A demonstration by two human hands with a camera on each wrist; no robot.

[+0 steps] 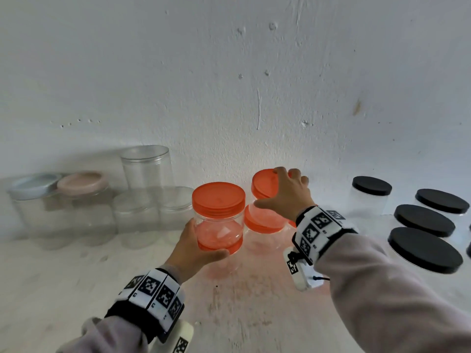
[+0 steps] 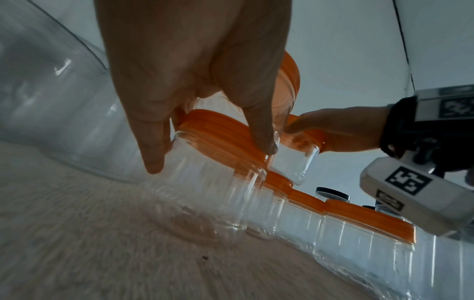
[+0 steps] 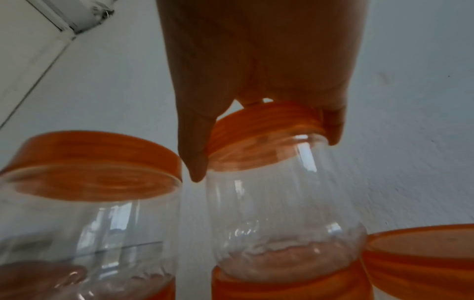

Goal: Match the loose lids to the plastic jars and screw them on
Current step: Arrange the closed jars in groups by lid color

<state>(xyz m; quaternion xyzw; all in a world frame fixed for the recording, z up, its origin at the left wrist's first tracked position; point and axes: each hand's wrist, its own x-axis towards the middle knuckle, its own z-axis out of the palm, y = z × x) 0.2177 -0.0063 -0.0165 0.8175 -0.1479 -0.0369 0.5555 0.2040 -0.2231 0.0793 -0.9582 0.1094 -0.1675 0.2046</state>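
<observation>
Orange-lidded jar (image 1: 218,217) centre, stacked on another jar, gripped round body by left hand (image 1: 196,247), fingers curled. Right hand (image 1: 285,193) just right, fingers spread over orange lid (image 1: 263,183) of far stacked jar. Clear jars (image 1: 137,200) left, black-lidded jars (image 1: 423,220) right.

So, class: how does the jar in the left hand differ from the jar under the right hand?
The left hand grips its jar round the clear body; the right hand grips its jar by the lid. The left jar sits nearer, the right one by the wall. Both have orange lids.
</observation>
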